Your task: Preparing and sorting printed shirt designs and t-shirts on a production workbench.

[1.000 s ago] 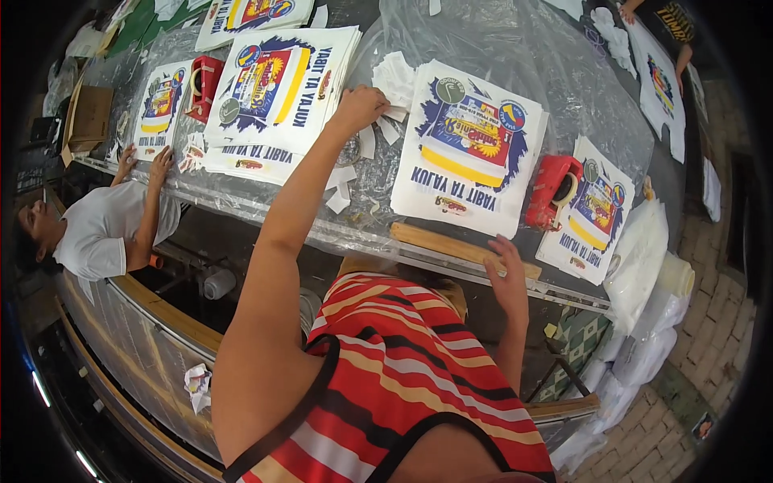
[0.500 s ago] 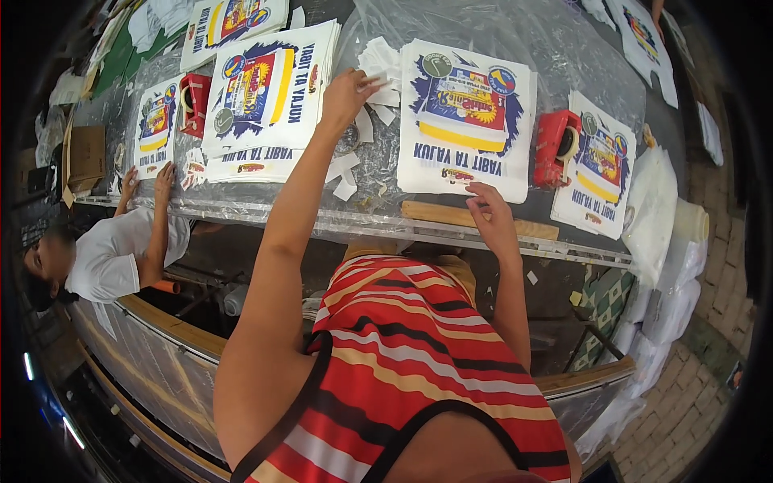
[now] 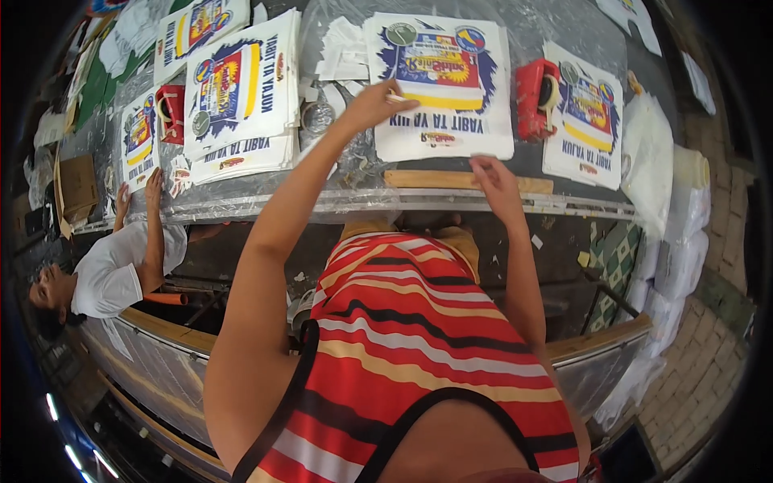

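A stack of white printed sheets (image 3: pixel 443 133), maybe cloth, lies in front of me with its blue, red and yellow design upside down. My left hand (image 3: pixel 377 106) reaches over the stack's left part, fingers pinched on what looks like a small white paper piece (image 3: pixel 394 98). At the near edge, right of the middle, my right hand (image 3: pixel 498 190) has thumb and forefinger closed on the edge of the top sheet; the fingertips are partly hidden. Loose white paper pieces (image 3: pixel 344 50) lie in a pile left of the stack.
Red tape dispensers (image 3: pixel 531 101) (image 3: pixel 170 113) stand beside other printed stacks (image 3: pixel 584 121) (image 3: pixel 233 88). A clear tape roll (image 3: pixel 317 117) lies left of centre. A wooden strip (image 3: pixel 435 179) runs along the table's near edge. At the left, a co-worker (image 3: pixel 121 266) handles a smaller stack.
My left hand has moved from the loose paper pile rightward and nearer, over the printed stack. My right hand's fingers have drawn together at the sheet's edge. The view has shifted slightly.
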Available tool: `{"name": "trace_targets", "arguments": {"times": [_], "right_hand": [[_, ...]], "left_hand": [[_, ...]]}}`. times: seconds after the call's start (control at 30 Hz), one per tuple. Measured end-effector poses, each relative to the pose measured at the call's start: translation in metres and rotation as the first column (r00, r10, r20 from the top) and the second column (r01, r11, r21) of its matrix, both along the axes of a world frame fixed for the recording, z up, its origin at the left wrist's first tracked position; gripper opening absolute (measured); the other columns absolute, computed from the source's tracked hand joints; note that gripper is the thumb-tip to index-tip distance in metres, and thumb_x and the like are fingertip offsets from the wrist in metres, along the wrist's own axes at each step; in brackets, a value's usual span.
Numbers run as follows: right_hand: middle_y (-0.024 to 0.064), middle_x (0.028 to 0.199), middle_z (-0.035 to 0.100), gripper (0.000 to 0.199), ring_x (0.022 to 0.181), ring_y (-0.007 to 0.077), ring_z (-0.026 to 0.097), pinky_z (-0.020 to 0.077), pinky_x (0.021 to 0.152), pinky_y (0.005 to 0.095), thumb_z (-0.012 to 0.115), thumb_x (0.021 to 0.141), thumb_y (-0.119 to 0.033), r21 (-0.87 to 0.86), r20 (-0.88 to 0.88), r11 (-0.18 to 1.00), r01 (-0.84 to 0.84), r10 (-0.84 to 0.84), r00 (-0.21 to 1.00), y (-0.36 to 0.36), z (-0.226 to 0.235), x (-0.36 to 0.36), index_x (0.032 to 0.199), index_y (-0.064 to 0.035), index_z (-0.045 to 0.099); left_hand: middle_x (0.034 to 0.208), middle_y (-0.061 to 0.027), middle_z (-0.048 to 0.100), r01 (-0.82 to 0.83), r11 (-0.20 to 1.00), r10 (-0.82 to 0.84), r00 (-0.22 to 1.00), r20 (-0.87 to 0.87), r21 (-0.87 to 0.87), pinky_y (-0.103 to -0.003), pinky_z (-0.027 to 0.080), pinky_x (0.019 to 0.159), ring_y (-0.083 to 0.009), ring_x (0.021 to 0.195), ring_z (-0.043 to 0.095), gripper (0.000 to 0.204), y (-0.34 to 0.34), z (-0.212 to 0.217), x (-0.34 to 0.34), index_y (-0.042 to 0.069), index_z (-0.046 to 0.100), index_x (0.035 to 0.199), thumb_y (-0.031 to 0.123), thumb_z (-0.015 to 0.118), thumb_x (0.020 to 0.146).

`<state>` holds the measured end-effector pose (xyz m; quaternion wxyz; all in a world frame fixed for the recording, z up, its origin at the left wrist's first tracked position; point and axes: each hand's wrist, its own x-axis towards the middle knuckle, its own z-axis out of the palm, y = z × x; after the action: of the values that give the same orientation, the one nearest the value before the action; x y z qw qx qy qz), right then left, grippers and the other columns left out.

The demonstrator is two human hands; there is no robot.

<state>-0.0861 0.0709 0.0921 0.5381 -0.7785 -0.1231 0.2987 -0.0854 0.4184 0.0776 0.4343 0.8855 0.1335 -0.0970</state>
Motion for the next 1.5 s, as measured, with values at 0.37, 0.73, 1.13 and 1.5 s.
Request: {"name": "trace_targets", "arguments": {"times": [0.37, 0.73, 1.13, 1.5], "right_hand": [[0.0062, 0.086, 0.072, 0.022, 0.058, 0.0072, 0.059, 0.0431, 0.048, 0.0201, 0.070, 0.097, -0.024, 0.115, -0.217, 0.992, 0.045, -0.019, 0.976, 0.057, -0.064, 0.067, 0.101, -0.0052, 0.060], [0.0097, 0.082, 0.072, 0.023, 0.053, 0.0086, 0.059, 0.0430, 0.044, 0.0214, 0.072, 0.094, -0.020, 0.063, -0.252, 0.989, 0.135, -0.115, 0.961, 0.040, -0.079, 0.082, 0.094, -0.0065, 0.053], [0.0096, 0.076, 0.071, 0.025, 0.044, 0.0093, 0.055, 0.0377, 0.038, 0.0229, 0.073, 0.093, -0.024, -0.101, -0.147, 0.995, 0.015, -0.030, 0.989, 0.059, -0.085, 0.070, 0.094, -0.0036, 0.058], [0.0051, 0.065, 0.063, 0.022, 0.042, 0.0099, 0.054, 0.0390, 0.038, 0.0254, 0.075, 0.089, -0.018, -0.090, -0.139, 0.995, 0.047, -0.059, 0.989, 0.056, -0.089, 0.074, 0.092, -0.0014, 0.060]], "left_hand": [[0.094, -0.0095, 0.070, -0.033, 0.922, 0.059, 0.997, 0.057, -0.385, -0.035, 0.050, 0.085, -0.0191, 0.090, 0.064, 0.036, -0.087, -0.041, -0.008, 0.002, 0.067, 0.098, 0.038, 0.072, 0.093], [0.134, -0.0080, 0.055, -0.021, 0.881, -0.154, 0.932, 0.328, 0.473, -0.053, 0.032, 0.106, -0.0303, 0.127, 0.046, 0.044, -0.064, -0.059, -0.051, 0.017, 0.067, 0.125, 0.036, 0.075, 0.086], [0.128, -0.0043, 0.057, -0.121, 0.898, -0.017, 0.952, 0.307, 0.423, -0.054, 0.032, 0.104, -0.0286, 0.126, 0.047, 0.048, -0.076, -0.062, -0.047, 0.020, 0.068, 0.120, 0.040, 0.082, 0.078], [0.128, -0.0027, 0.056, -0.116, 0.915, 0.005, 0.961, 0.277, 0.385, -0.054, 0.032, 0.105, -0.0284, 0.127, 0.046, 0.047, -0.075, -0.057, -0.044, 0.020, 0.068, 0.119, 0.037, 0.083, 0.078]]}}
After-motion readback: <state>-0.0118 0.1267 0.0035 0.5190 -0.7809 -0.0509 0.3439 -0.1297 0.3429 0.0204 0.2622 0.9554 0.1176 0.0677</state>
